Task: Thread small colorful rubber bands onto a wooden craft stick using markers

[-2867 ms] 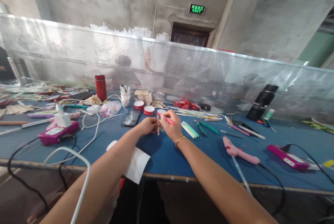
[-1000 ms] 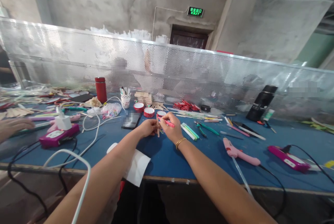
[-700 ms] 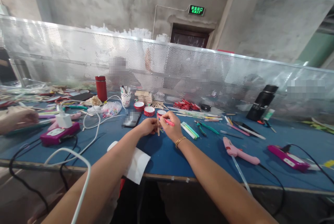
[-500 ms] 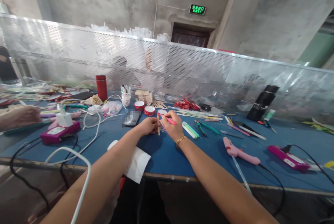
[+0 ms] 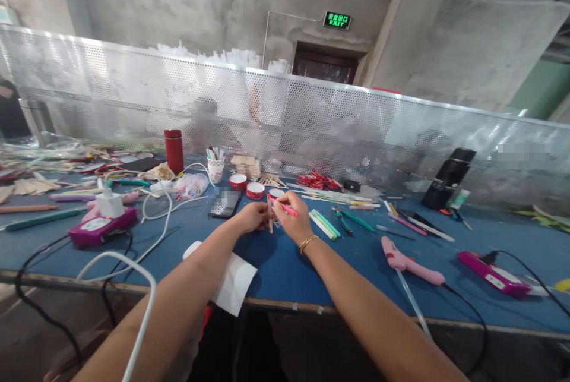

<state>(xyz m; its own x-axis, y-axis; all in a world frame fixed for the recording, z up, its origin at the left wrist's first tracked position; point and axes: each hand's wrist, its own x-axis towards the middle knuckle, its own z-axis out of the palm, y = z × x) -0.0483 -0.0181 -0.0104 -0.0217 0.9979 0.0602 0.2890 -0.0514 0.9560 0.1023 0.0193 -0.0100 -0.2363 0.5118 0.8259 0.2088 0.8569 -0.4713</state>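
Note:
My left hand (image 5: 255, 217) pinches a thin wooden stick (image 5: 270, 220) that stands nearly upright over the blue table. In my right hand (image 5: 294, 215), which wears a gold bracelet, is a red pen (image 5: 290, 210), its tip end close to the stick. Small coloured bits lie under the hands, too small to make out. Just beyond them sit round red-and-white rolls (image 5: 255, 191). A dark phone (image 5: 225, 202) lies left of my left hand, and green and white pens (image 5: 325, 224) lie right of my right hand.
White paper (image 5: 236, 284) lies under my left forearm. On the left are a purple power strip (image 5: 102, 226), white cables and a red bottle (image 5: 173, 151). To the right are green-handled pliers (image 5: 345, 221), a pink glue gun (image 5: 407, 263), another power strip (image 5: 493, 273) and a black bottle (image 5: 449, 177).
Another person's hand at the left edge has gone out of view, leaving sticks showing there. My right hand and the red pen have shifted very slightly left; my left hand looks the same.

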